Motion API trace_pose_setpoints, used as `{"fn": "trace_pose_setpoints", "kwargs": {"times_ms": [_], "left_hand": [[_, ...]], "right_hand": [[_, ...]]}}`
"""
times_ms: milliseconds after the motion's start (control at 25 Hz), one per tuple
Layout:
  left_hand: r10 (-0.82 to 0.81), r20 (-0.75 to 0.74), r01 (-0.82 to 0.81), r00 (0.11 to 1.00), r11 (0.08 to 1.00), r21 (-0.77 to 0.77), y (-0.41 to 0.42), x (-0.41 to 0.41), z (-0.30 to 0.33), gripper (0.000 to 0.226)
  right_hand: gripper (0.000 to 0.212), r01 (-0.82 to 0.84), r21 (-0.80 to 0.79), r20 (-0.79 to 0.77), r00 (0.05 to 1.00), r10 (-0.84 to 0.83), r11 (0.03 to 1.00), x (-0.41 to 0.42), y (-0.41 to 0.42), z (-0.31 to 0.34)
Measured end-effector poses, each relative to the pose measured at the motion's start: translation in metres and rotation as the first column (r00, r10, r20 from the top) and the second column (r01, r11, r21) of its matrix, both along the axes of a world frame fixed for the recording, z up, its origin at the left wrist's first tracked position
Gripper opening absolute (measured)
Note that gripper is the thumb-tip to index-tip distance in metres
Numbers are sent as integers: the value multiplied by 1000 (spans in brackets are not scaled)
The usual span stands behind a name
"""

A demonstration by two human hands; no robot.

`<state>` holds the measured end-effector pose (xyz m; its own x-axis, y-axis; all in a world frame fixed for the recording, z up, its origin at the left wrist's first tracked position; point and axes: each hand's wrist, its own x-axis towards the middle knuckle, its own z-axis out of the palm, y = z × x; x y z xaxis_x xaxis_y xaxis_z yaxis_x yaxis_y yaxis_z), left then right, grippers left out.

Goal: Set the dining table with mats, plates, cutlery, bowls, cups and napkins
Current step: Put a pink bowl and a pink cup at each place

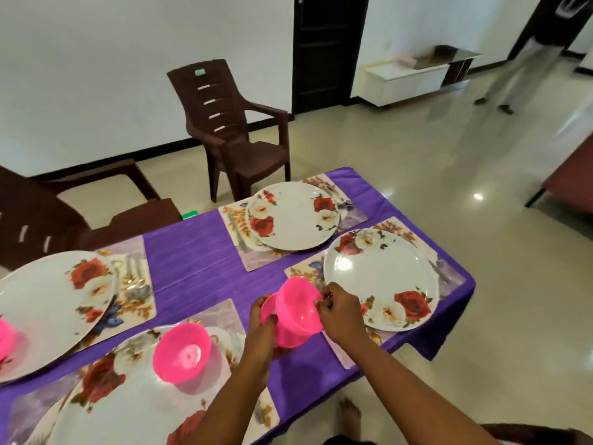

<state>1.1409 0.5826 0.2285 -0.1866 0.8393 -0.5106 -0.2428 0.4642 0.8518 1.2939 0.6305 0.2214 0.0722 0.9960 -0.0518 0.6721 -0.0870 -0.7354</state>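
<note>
Two nested pink plastic bowls [296,313] hang above the purple tablecloth [192,252], between the near plates. My left hand [261,332] grips the lower bowl from the left. My right hand [340,311] pinches the rim of the upper bowl, which is tilted. Several white rose-patterned plates lie on floral mats: one at the near right [382,277], one at the far side [293,215], one at the left [48,313] and one nearest me [128,396]. A single pink bowl [182,353] stands on the nearest plate. Another pink bowl [4,340] shows at the left edge.
Brown plastic chairs stand beyond the table, one at the back [231,130] and one at the far left [64,213]. A person [526,59] walks on the glossy floor at the far right, near a low white cabinet [407,78]. My bare foot [349,415] shows below the table edge.
</note>
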Motion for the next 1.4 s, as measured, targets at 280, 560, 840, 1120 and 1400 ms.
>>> {"fn": "trace_pose_setpoints", "kwargs": {"times_ms": [280,560,840,1120,1400], "left_hand": [[94,15,-93,995,995,-39,79,73,-16,58],[199,-52,-204,979,973,-110,120,103,-28,67],[259,-8,-259,966,962,-83,122,125,-27,68],[316,-26,-317,948,937,-145,120,136,-24,70],[335,14,-331,942,936,-119,114,146,-24,73]], "right_hand": [[4,323,-40,-69,943,-325,945,106,99,-8],[11,480,-174,22,875,-484,860,208,186,-34],[15,368,-191,104,929,-354,910,222,210,-53],[19,361,-182,102,932,-348,915,234,220,-62],[21,403,35,41,914,-404,915,230,205,-55]]}}
